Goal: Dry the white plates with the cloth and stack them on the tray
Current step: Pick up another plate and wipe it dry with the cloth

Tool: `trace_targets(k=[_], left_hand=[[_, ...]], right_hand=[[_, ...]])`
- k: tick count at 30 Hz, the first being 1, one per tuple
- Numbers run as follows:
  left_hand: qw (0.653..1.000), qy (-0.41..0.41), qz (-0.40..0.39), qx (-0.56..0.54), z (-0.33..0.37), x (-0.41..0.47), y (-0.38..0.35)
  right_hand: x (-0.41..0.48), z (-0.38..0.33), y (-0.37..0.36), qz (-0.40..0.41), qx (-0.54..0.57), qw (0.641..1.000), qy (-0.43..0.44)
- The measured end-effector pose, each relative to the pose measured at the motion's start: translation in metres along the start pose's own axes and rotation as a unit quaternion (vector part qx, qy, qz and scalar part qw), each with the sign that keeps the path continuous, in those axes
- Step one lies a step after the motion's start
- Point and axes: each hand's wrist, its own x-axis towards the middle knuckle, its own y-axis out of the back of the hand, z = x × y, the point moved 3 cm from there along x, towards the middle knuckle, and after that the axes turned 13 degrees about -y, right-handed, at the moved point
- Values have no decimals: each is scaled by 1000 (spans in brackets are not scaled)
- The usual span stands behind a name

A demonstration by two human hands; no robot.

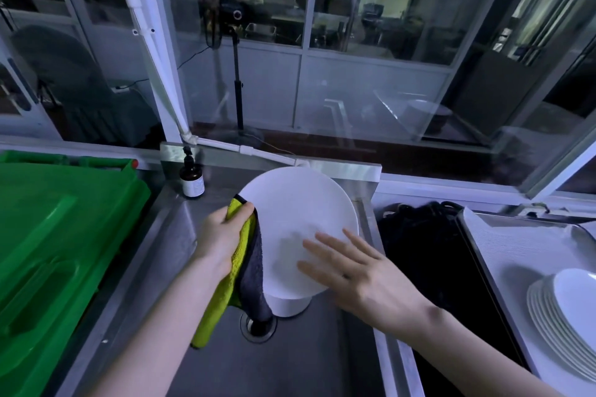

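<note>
Drying step in hand. The right hand (351,271) rests flat, fingers (332,243) straight, on the white plate (300,213) held above the sink (290,364), while the left hand (222,235) grips the cloth (245,271) over its rim. Next, I'd guess: wipe it, then carry it right of the sink to the stack (564,309) on the tray (503,245).

We see a smooth white plate (300,219), a fuzzy yellow-green and grey cloth (245,267), a brushed metal sink (180,235), a glossy green plastic bin (58,235) and a brown glass bottle (192,179).
</note>
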Motion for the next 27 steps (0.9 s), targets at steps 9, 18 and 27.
trace_targets(k=[9, 18, 27], left_hand=[[993, 84, -24, -81, 9, 9, 3], [996, -58, -50, -41, 6, -17, -52], [835, -486, -172, 195, 0, -31, -61]], right_hand=[[17, -17, 6, 100, 21, 995, -7], [32, -32, 2, -30, 599, 720, -350], [37, -15, 7, -46, 717, 553, -423]])
